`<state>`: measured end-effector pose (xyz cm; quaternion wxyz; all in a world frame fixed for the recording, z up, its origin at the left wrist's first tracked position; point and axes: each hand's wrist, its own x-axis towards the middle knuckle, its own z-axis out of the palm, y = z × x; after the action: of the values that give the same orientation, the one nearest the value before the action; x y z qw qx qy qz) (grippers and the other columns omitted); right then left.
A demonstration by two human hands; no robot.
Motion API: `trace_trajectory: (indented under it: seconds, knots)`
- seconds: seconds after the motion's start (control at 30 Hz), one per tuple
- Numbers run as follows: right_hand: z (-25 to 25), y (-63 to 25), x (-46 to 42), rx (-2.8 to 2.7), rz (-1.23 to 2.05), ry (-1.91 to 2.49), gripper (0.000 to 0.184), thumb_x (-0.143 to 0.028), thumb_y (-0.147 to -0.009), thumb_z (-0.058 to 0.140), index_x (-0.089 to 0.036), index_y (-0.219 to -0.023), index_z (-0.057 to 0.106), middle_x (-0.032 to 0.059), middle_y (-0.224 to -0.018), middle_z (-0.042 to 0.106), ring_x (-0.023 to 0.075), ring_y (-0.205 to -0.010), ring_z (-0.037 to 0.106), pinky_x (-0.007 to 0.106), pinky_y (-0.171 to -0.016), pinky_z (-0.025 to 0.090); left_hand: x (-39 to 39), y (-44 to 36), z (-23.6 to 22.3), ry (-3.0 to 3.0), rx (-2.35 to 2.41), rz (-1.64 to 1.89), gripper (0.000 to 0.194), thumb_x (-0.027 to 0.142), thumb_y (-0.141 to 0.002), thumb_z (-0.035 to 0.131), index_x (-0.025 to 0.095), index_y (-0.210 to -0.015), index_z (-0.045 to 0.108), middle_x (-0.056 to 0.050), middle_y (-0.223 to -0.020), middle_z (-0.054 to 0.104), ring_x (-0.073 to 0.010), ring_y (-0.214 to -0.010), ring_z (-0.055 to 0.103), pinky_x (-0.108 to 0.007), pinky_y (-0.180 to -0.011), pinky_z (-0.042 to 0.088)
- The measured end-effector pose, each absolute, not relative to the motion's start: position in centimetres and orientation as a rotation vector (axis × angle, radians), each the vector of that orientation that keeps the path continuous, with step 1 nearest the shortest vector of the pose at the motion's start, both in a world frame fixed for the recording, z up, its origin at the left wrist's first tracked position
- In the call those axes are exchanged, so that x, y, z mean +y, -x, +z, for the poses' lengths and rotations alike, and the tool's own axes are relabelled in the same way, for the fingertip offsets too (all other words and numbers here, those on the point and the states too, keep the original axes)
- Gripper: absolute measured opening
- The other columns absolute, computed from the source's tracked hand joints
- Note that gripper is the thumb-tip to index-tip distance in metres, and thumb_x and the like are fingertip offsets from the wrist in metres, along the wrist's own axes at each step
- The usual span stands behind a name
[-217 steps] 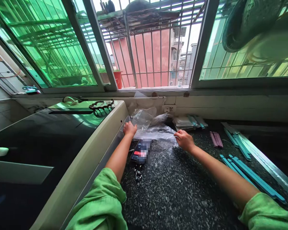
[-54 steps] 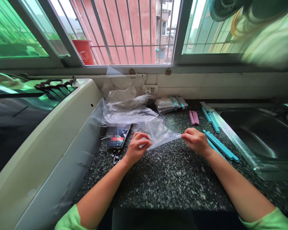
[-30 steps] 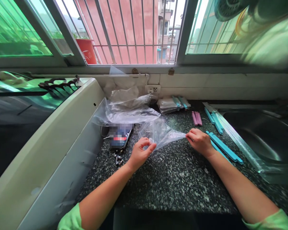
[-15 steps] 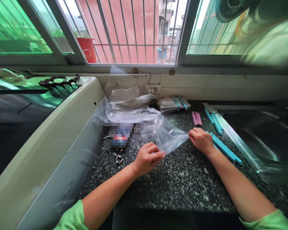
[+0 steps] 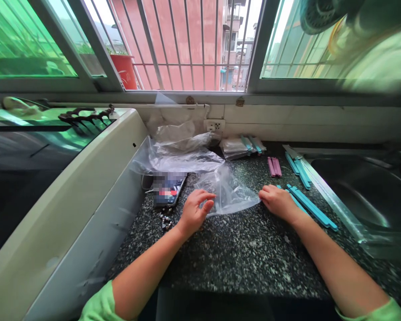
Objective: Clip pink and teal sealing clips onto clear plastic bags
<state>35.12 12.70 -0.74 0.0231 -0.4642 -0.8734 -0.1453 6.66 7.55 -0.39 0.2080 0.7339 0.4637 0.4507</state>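
Note:
A clear plastic bag [image 5: 232, 196] lies crumpled on the dark speckled counter between my hands. My right hand [image 5: 277, 201] pinches its right corner between thumb and fingers. At the bag's left side, my left hand [image 5: 194, 210] has thumb and fingers apart and holds nothing; whether a fingertip touches the film I cannot tell. More clear plastic bags [image 5: 187, 158] are heaped just behind. Left of my left hand lies a phone [image 5: 175, 191], its screen partly blurred, with a beaded strap [image 5: 166, 221] in front of it. Long light-blue strips [image 5: 312, 207] lie beside my right hand.
Pink strips [image 5: 274, 166] and another group of blue strips [image 5: 297, 168] lie farther back. A stack of flat plastic packets [image 5: 239, 147] sits by the wall, near a socket [image 5: 214, 125]. A sink [image 5: 350, 191] is at right, a white-sided appliance [image 5: 87, 178] at left.
My left hand has let go of the bag's near edge and moved slightly left, its fingers spreading. The bag, stretched taut before, has slackened. My right hand keeps its corner, a little lower.

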Motion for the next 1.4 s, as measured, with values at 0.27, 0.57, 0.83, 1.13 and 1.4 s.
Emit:
trace_trajectory:
  seconds: [0.27, 0.57, 0.83, 1.13, 1.4]
  knots:
    - [0.8, -34.4, 10.6, -2.818, 0.448, 1.210, 0.015, -0.014, -0.074, 0.050, -0.022, -0.076, 0.062, 0.0000, -0.073, 0.061, 0.0121, -0.066, 0.055, 0.022, -0.058, 0.036, 8.0, -6.3, 0.1, -2.051, 1.315, 1.262, 0.026, 0.038, -0.080, 0.055, 0.018, -0.073, 0.068, -0.005, -0.071, 0.063, -0.0168, -0.074, 0.053, -0.032, -0.072, 0.041]
    - [-0.9, -36.5, 14.3, -1.609, 0.641, 1.464, 0.040, -0.052, -0.064, 0.062, -0.016, -0.082, 0.058, -0.0028, -0.057, 0.052, 0.0113, -0.051, 0.047, 0.025, -0.051, 0.039, 8.3, -6.9, -1.3, -2.129, 0.945, 1.141, 0.017, 0.029, -0.081, 0.056, 0.019, -0.080, 0.071, -0.005, -0.072, 0.065, -0.0144, -0.073, 0.054, -0.029, -0.069, 0.043]
    - [-0.9, -36.2, 14.1, -1.525, 0.732, 1.315, 0.034, -0.051, -0.062, 0.064, -0.018, -0.063, 0.062, -0.0001, -0.060, 0.059, 0.0124, -0.057, 0.051, 0.026, -0.057, 0.042, 8.2, -6.7, -1.1, -2.132, 1.008, 1.086, 0.030, 0.036, -0.083, 0.051, 0.017, -0.069, 0.069, -0.005, -0.068, 0.063, -0.0140, -0.069, 0.053, -0.029, -0.069, 0.042]
    - [-0.4, -37.6, 14.6, -1.379, 0.736, 1.338, 0.031, -0.048, -0.056, 0.069, -0.018, -0.060, 0.062, -0.0006, -0.058, 0.058, 0.0115, -0.054, 0.048, 0.025, -0.055, 0.040, 8.7, -6.2, -0.9, -2.176, 1.025, 1.106, 0.032, 0.039, -0.084, 0.050, 0.018, -0.068, 0.069, -0.005, -0.068, 0.063, -0.0145, -0.070, 0.052, -0.029, -0.068, 0.042]
    - [0.2, -36.4, 13.7, -1.502, 0.853, 1.312, 0.033, -0.050, -0.056, 0.070, -0.018, -0.060, 0.062, -0.0011, -0.057, 0.056, 0.0110, -0.055, 0.047, 0.024, -0.055, 0.040, 8.1, -5.8, 0.5, -2.061, 0.940, 0.872, 0.035, 0.047, -0.080, 0.052, 0.017, -0.074, 0.070, -0.007, -0.074, 0.067, -0.0159, -0.071, 0.058, -0.030, -0.070, 0.043]
